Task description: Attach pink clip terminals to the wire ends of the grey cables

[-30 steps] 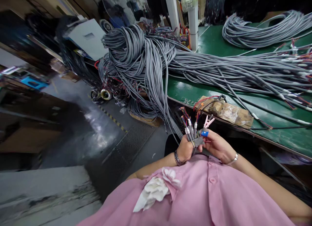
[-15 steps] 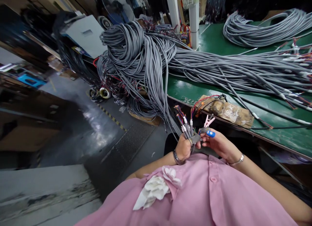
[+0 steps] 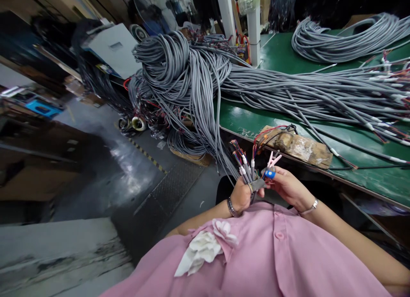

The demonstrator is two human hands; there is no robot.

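Left hand (image 3: 241,197) fisted round gray cable ends (image 3: 246,171), right hand (image 3: 288,188) pinching their coloured wire tips, just below green table (image 3: 368,177) front edge, heaped gray cable pile (image 3: 192,79) spilling over table's left end, bare floor (image 3: 128,169) left.

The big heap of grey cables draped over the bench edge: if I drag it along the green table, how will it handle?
Probably floppy: the grey cable heap sags over the edge of the green table toward the floor. Likely heavy as a mass, given how many strands are piled up. It may snag rather than slide cleanly, since the loops are tangled and cross each other.
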